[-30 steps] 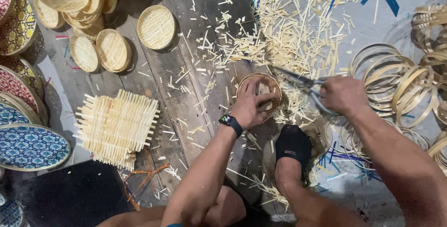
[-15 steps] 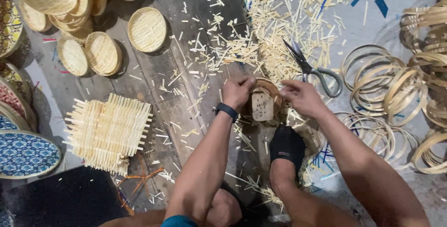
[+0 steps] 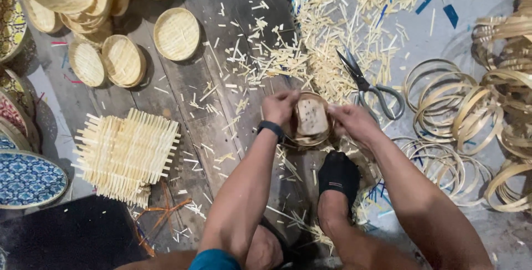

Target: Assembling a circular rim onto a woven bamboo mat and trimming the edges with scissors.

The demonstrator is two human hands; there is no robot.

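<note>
Both hands grip a small round bamboo tray between them, low over the plank floor.

The left hand (image 3: 280, 108) has its fingers curled shut on the left rim of the small bamboo tray (image 3: 311, 119), and the right hand (image 3: 350, 123) pinches the right rim the same way. The tray is a pale woven disc inside a darker hoop; it is round, so no long axis shows, and its flat face tilts up toward the person. A foot in a black sock (image 3: 338, 174) rests just below the fingers. Just beyond the right fingers lie scissors (image 3: 368, 88), blades pointing up and left, amid bamboo offcuts (image 3: 327, 32). Farther right sit loose bamboo hoops (image 3: 471, 115). Well left of the left fingers lies a square woven mat (image 3: 127, 156), and beyond it a stack of empty finished trays (image 3: 105, 4).
</note>
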